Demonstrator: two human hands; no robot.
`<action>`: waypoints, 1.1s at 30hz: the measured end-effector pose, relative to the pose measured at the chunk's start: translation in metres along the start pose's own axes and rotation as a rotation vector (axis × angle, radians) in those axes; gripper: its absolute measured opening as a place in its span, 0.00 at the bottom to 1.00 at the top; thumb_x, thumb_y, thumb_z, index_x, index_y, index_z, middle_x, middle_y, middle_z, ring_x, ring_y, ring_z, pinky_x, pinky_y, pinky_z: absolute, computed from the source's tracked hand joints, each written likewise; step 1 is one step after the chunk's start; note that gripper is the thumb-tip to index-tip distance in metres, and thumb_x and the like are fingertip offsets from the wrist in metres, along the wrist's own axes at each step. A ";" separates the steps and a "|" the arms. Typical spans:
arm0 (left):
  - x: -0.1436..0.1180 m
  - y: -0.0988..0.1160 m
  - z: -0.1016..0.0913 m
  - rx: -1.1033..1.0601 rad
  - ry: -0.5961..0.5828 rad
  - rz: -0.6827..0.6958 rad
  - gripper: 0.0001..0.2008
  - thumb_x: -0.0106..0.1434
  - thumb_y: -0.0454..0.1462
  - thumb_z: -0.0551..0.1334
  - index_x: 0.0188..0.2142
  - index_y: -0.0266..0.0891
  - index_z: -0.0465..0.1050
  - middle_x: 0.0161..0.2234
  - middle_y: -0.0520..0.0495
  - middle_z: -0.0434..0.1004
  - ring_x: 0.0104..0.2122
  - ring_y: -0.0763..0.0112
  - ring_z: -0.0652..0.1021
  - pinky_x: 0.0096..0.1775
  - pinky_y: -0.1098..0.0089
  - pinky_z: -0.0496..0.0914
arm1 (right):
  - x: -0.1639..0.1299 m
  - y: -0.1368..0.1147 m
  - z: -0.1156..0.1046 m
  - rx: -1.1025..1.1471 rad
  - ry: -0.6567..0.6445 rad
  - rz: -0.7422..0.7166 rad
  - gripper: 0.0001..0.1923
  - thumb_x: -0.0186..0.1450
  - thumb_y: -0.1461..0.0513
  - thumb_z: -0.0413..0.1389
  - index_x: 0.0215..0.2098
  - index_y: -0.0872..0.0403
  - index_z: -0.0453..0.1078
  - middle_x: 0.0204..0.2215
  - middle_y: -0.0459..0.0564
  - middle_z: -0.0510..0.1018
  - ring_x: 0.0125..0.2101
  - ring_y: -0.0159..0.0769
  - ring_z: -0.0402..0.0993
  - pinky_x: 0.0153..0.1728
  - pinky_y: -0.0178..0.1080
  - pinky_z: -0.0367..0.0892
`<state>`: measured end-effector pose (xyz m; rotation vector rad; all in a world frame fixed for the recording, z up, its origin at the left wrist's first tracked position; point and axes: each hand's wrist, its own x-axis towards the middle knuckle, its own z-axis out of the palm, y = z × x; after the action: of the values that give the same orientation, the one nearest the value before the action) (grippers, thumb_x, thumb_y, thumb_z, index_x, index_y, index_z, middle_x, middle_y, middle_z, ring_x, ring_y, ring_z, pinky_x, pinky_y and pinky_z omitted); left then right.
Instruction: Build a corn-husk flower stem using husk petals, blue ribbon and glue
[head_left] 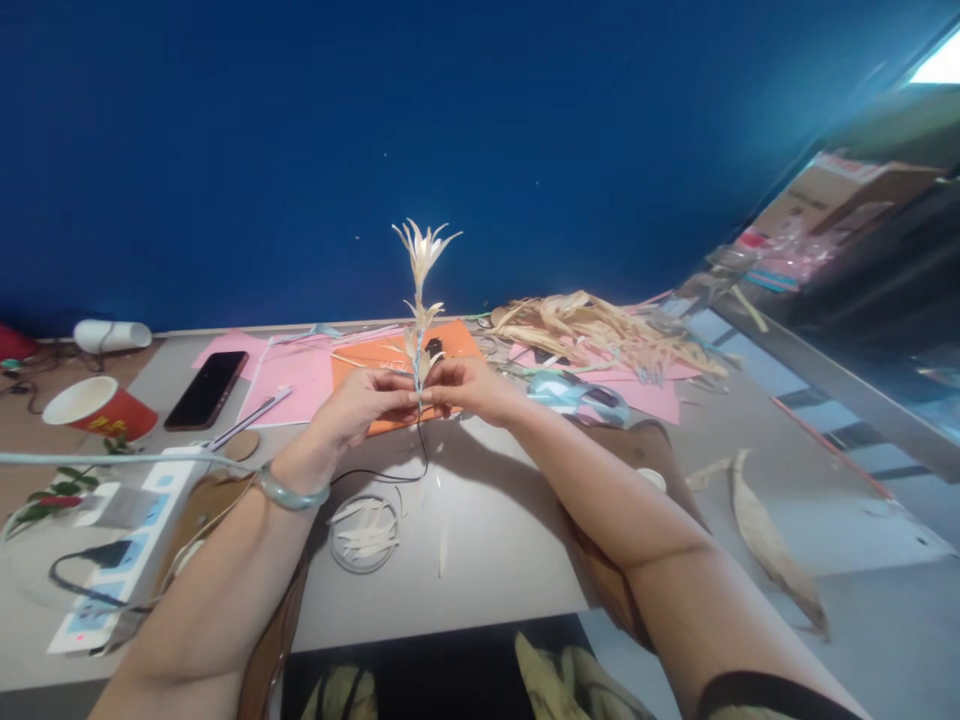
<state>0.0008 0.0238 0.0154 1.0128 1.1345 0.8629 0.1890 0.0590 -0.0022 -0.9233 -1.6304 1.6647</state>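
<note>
Upright between my two hands stands a handmade flower stem (421, 255), with a pale, pointed-petal bloom on top and smaller petal tufts lower down. My left hand (367, 400) pinches the lower stem from the left. From the right, my right hand (466, 388) pinches it at about the same height, fingertips almost meeting. A thin dark cord (390, 474) hangs below the fingers and curves off to the left. On the table beneath lies a small round dish (364, 534) with cut pale petal strips. One loose strip (443, 553) rests to its right.
Behind my hands lie orange paper (465, 342) and pink sheets (307, 370). A heap of dried husks (585, 325) is at the back right, near a blue-grey tool (577, 395). Leftward are a phone (206, 390), a red paper cup (105, 408) and a power strip (142, 550).
</note>
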 end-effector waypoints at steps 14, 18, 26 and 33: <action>-0.001 -0.003 0.004 0.135 0.031 0.241 0.13 0.42 0.37 0.75 0.27 0.35 0.78 0.23 0.49 0.78 0.26 0.70 0.78 0.32 0.69 0.73 | -0.006 -0.007 -0.002 -0.074 0.002 -0.050 0.13 0.55 0.56 0.66 0.28 0.59 0.72 0.16 0.44 0.74 0.18 0.27 0.70 0.22 0.31 0.66; -0.003 -0.002 0.008 0.160 0.055 0.231 0.13 0.43 0.38 0.74 0.29 0.35 0.79 0.25 0.47 0.80 0.27 0.67 0.79 0.34 0.67 0.75 | -0.007 -0.011 -0.002 -0.131 -0.013 -0.054 0.11 0.54 0.59 0.65 0.28 0.58 0.72 0.17 0.42 0.73 0.17 0.26 0.69 0.20 0.30 0.63; -0.004 0.001 0.014 0.295 0.213 0.286 0.10 0.44 0.37 0.72 0.27 0.35 0.77 0.23 0.48 0.79 0.26 0.66 0.80 0.32 0.67 0.74 | -0.010 -0.012 0.006 -0.188 0.113 -0.016 0.11 0.57 0.58 0.63 0.27 0.58 0.72 0.13 0.41 0.69 0.15 0.24 0.63 0.18 0.29 0.57; -0.003 -0.003 0.015 0.407 0.240 0.356 0.08 0.45 0.37 0.69 0.26 0.37 0.77 0.23 0.49 0.79 0.25 0.66 0.78 0.30 0.69 0.72 | -0.005 -0.005 0.007 -0.141 0.097 -0.034 0.12 0.55 0.56 0.63 0.26 0.57 0.70 0.14 0.39 0.66 0.15 0.24 0.61 0.18 0.31 0.56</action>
<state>0.0147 0.0167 0.0148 1.5088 1.3919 1.0809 0.1853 0.0514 0.0029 -1.0235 -1.7048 1.4740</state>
